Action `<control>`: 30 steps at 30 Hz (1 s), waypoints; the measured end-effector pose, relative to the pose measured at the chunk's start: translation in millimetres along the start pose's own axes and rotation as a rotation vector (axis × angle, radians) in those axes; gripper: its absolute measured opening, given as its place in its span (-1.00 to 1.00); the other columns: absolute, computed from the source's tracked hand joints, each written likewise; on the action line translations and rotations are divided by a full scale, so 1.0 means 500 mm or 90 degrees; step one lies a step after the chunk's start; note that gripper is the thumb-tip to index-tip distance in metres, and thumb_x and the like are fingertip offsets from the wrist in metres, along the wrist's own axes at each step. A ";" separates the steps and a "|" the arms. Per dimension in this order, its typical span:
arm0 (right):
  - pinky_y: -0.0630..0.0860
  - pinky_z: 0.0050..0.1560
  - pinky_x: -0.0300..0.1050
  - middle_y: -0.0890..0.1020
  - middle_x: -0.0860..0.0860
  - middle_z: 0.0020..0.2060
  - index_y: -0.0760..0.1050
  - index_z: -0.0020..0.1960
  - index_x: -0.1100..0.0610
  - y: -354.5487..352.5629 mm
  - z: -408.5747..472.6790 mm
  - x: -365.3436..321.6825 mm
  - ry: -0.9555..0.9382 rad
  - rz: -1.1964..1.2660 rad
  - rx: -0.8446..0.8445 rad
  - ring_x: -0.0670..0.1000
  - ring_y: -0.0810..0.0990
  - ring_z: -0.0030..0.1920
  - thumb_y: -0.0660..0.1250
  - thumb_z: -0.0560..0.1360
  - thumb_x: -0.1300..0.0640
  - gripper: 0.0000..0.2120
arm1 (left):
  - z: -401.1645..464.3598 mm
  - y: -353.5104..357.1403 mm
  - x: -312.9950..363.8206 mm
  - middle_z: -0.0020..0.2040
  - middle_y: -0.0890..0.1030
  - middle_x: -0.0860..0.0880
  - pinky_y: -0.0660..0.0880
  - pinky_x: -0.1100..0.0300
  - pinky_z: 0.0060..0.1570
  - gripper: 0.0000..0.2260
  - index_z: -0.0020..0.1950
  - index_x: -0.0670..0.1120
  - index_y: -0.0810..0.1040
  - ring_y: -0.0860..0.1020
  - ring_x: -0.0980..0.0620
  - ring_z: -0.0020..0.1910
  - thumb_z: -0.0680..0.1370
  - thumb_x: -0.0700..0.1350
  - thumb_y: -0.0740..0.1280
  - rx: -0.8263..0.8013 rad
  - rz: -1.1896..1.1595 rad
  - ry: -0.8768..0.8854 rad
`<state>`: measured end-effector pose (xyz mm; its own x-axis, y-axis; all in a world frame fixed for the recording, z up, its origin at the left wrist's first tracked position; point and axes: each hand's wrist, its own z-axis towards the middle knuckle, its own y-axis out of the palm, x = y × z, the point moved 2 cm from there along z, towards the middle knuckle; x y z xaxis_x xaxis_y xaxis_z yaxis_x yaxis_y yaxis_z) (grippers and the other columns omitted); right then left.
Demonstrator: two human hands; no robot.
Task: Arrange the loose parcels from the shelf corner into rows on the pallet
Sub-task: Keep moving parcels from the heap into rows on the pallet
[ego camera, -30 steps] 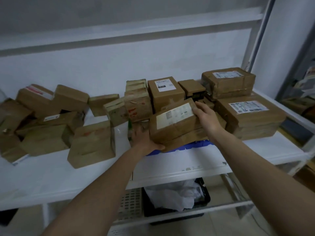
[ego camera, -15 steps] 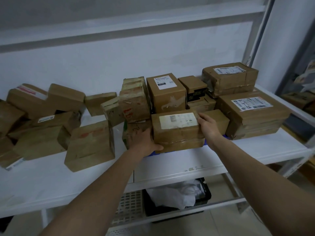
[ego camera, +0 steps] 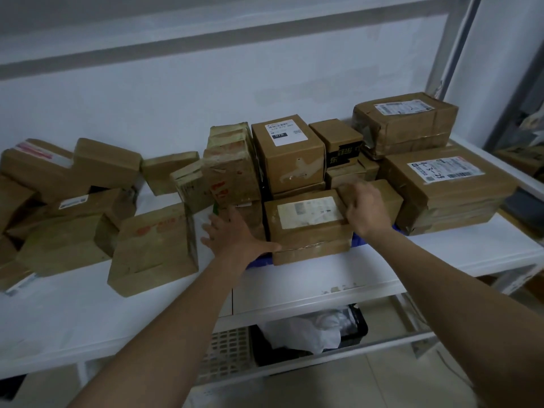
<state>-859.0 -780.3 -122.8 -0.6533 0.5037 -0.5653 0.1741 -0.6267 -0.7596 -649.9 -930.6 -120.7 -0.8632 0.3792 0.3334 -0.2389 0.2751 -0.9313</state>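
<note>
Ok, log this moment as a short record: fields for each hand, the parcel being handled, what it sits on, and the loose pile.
left hand: open, fingers spread, thumb at the parcel's left edge
right hand: on the parcel's top right corner; grip cannot be made out
parcel: flat, label up, front of the row
pallet: blue edge shows under the parcel
loose pile: tilted boxes, left on the shelf
</note>
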 end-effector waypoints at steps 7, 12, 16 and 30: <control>0.08 0.43 0.27 0.23 0.22 0.42 0.20 0.43 0.09 -0.006 0.028 0.058 0.135 -0.313 -0.234 0.32 0.13 0.44 0.26 0.52 0.00 -0.46 | 0.013 0.015 0.009 0.53 -0.07 -0.26 0.18 -0.18 0.42 0.26 0.56 -0.04 -0.10 0.04 -0.31 0.48 0.10 0.41 0.51 -0.009 0.028 -0.032; 0.20 0.36 0.24 0.30 0.22 0.32 0.22 0.39 0.11 -0.006 0.040 0.049 0.113 -0.313 -0.230 0.30 0.25 0.35 0.35 0.45 -0.02 -0.41 | 0.020 0.018 0.011 0.53 -0.08 -0.28 0.12 -0.23 0.42 0.19 0.55 -0.04 -0.01 0.01 -0.34 0.49 0.13 0.46 0.45 -0.024 0.064 -0.048; 0.30 0.30 0.18 0.31 0.20 0.33 0.20 0.41 0.13 -0.016 0.057 0.049 0.048 -0.355 -0.248 0.26 0.29 0.35 0.38 0.44 0.01 -0.37 | -0.001 0.034 0.047 0.56 -0.11 -0.18 -0.05 -0.23 0.44 0.06 0.51 -0.03 0.14 -0.12 -0.22 0.53 0.18 0.42 0.45 0.105 0.167 0.115; 0.30 0.35 0.18 0.22 0.09 0.42 0.08 0.52 0.02 -0.026 0.120 0.070 -0.082 -0.407 -0.352 0.20 0.27 0.38 0.33 0.48 0.20 -0.30 | 0.026 0.106 0.174 0.52 0.16 -0.03 0.19 -0.12 0.38 -0.37 0.51 0.06 0.13 0.14 -0.16 0.48 0.52 0.09 0.34 0.039 0.180 0.335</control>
<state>-928.2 -790.2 -113.2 -0.8210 0.5694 0.0409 0.0563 0.1521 -0.9868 -743.6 -894.3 -143.0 -0.5648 0.8209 0.0845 -0.0701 0.0544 -0.9961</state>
